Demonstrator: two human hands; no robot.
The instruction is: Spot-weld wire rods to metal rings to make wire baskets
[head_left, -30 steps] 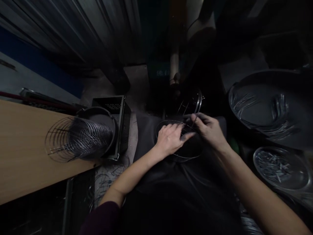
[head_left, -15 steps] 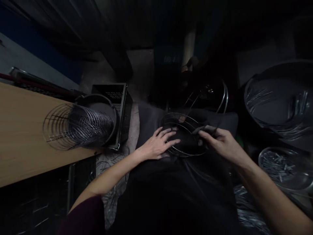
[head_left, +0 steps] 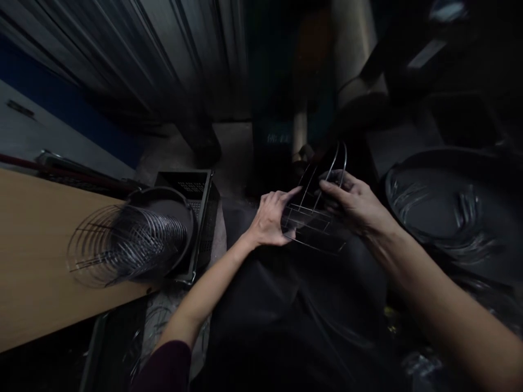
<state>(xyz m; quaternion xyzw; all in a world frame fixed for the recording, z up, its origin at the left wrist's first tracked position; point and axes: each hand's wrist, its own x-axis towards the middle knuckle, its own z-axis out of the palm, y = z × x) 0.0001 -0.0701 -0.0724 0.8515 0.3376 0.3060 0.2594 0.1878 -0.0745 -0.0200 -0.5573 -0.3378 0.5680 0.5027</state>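
Above my lap is a wire frame (head_left: 307,209), with thin crossing rods and a pair of curved wires rising at its upper right. My left hand (head_left: 269,219) grips the frame's left side, its index finger at the upper edge and its thumb lower down. At the upper right, my right hand (head_left: 352,200) pinches the frame near the curved wires; some of its fingers are hidden. Dark cloth (head_left: 302,326) covers my lap below.
On the left, a stack of wire rings (head_left: 139,239) leans in a dark round tub (head_left: 188,204) over a black crate (head_left: 210,188), beside a wooden board (head_left: 36,261). At right stands a large dark basin (head_left: 433,218) with metal wire pieces. A machine with a pale cylinder (head_left: 355,49) is ahead.
Both hands have come up from the lap, lifting and tilting the wirework. My left hand has gone from lying spread over the rings to gripping the frame's side. The head view has shifted upward.
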